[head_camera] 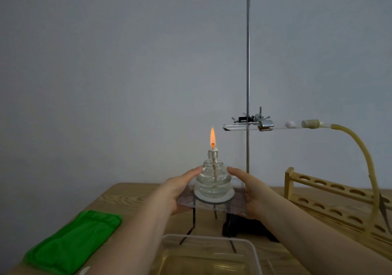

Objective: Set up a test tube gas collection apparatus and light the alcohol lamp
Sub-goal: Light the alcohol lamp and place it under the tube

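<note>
A glass alcohol lamp (212, 179) burns with an orange flame (212, 137) on a wire gauze (222, 205) atop a tripod (193, 221). My left hand (180, 192) grips the gauze's left edge, my right hand (252, 196) its right edge, fingers beside the lamp. To the right, a retort stand rod (248, 83) carries a clamp (263, 122) holding a near-horizontal test tube (239, 127). The tube's stopper (310, 124) joins a yellowish rubber hose (364, 164) curving down on the right. The flame stands left of and below the tube's closed end.
A green cloth (72, 240) lies at the front left of the wooden table (131, 198). A clear plastic tub (210, 255) sits at the front centre. A wooden test tube rack (331, 198) stands on the right. The stand's black base (244, 226) lies behind my right forearm.
</note>
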`<state>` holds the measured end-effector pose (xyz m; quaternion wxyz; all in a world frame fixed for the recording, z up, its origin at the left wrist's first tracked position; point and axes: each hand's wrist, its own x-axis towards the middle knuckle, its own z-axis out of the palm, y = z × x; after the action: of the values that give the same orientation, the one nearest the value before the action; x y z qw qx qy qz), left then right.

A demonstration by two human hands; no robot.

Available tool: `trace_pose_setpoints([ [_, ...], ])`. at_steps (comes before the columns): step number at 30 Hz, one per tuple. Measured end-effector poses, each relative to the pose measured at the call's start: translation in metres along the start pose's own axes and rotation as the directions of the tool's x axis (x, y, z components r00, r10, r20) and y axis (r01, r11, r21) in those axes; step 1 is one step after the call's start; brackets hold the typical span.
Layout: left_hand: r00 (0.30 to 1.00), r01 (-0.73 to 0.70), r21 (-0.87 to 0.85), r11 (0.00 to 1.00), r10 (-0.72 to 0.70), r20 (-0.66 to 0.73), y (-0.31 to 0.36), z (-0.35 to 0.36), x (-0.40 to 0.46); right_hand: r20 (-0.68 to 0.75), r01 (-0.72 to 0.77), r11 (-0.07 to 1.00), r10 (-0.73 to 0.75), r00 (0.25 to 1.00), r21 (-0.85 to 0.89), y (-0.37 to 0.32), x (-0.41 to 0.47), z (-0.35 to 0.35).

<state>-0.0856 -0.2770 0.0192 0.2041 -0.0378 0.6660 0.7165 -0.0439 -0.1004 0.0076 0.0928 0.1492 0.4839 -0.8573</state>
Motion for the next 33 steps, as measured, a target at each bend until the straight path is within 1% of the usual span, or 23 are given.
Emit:
trace_pose_setpoints([
  [7, 1.0, 0.005, -0.021, 1.0, -0.005, 0.021, -0.004, 0.003, -0.001, 0.012, 0.009, 1.0, -0.009, 1.0, -0.001, -0.002, -0.005, -0.001],
  [16, 1.0, 0.003, -0.03, 1.0, -0.003, 0.013, -0.005, 0.006, 0.004, 0.022, 0.015, 1.0, -0.015, 1.0, 0.002, -0.003, -0.006, -0.004],
  [22, 1.0, -0.005, 0.005, 1.0, 0.005, -0.002, -0.007, 0.006, 0.012, -0.007, 0.035, 0.999, -0.035, 0.999, -0.006, -0.004, -0.004, -0.006],
  [27, 1.0, -0.006, -0.016, 1.0, 0.006, 0.014, -0.007, 0.009, 0.01, -0.011, 0.04, 0.999, -0.04, 0.999, -0.006, -0.006, -0.006, -0.007],
  [33, 1.0, -0.006, 0.006, 1.0, 0.006, 0.007, -0.009, 0.007, 0.014, -0.023, 0.043, 0.999, -0.044, 0.999, -0.012, -0.005, -0.006, -0.006],
])
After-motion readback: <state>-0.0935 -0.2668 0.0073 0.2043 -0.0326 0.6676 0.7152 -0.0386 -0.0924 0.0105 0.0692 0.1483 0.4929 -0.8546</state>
